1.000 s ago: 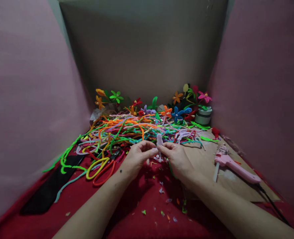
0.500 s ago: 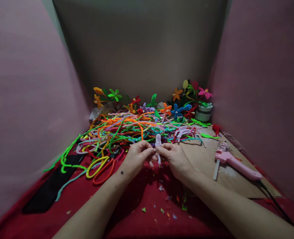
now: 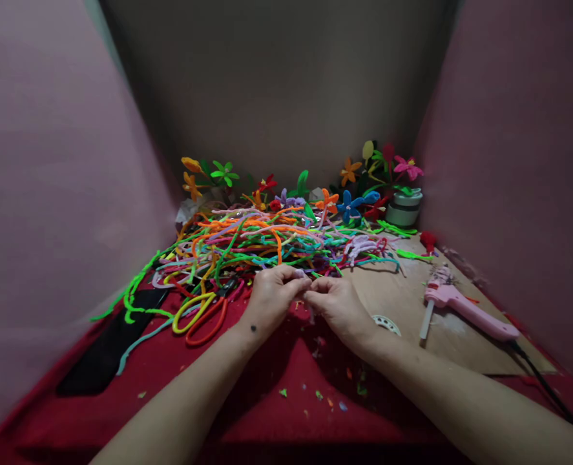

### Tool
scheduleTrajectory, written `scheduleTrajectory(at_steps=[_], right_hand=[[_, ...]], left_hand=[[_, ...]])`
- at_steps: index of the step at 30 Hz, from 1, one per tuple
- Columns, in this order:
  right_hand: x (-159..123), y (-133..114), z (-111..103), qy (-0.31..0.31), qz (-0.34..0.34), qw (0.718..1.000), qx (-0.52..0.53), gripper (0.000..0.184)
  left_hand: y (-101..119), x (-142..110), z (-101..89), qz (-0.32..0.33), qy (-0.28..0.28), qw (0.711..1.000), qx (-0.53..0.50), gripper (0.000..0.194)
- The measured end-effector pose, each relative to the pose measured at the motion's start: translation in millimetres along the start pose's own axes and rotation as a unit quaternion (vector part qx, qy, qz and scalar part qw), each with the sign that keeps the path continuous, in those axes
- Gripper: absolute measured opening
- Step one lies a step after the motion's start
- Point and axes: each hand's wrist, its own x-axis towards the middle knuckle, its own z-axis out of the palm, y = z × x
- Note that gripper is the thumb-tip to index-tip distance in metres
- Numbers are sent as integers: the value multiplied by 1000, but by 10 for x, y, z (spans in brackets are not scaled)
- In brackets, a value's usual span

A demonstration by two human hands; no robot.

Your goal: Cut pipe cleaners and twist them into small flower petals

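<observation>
Between my two hands is a pale lilac pipe cleaner piece (image 3: 300, 274), mostly covered by my fingers. My left hand (image 3: 277, 294) pinches its upper part, thumb against forefinger. Close beside it, my right hand (image 3: 337, 307) is closed too, its fingertips pinching the lower part, where a thin lilac end hangs down blurred. Just beyond my hands lies a heap of multicoloured pipe cleaners (image 3: 247, 242). Scissors with one yellow and one red handle (image 3: 206, 316) rest left of my left hand.
A pink glue gun (image 3: 470, 313) lies on a wooden board (image 3: 407, 290) at the right, its cord running off. A black phone-like slab (image 3: 106, 349) lies left. Pipe-cleaner flowers (image 3: 349, 206) and a striped pot (image 3: 403, 208) stand behind. Scraps dot the red cloth (image 3: 267, 420).
The lilac piece stood upright above my fingers; now my left fingers cover it, folded or tilted over. A white perforated disc has come into sight beside my right wrist. The view has shifted slightly.
</observation>
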Motion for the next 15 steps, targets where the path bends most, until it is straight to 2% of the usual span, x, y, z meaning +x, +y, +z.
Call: scheduleTrajectory(at_steps=[2,3,6,8,11,15], right_hand=[[5,4,-5,-8,3,1000,10,21],[8,5,-8,-21,6,999,23,22],[21,12,-20,-83,13,993,84,23],[32,21,-30,-118,30,985,126,23],[43,26,-47,-110,74,979,158,19],[25,-4,-43,-77,94,984,131,17]], left_hand=[[-9,3,4,46,38,996,67,10],[-11,7,-3,49,36,996,73,10],[-9,17,-49,-14,-33,999,-18,15],[-3,21,-82,-56,-77,992,-87,17],[8,24,-107,-74,-80,987,-118,18],[24,11,-97,-45,-32,996,-70,19]])
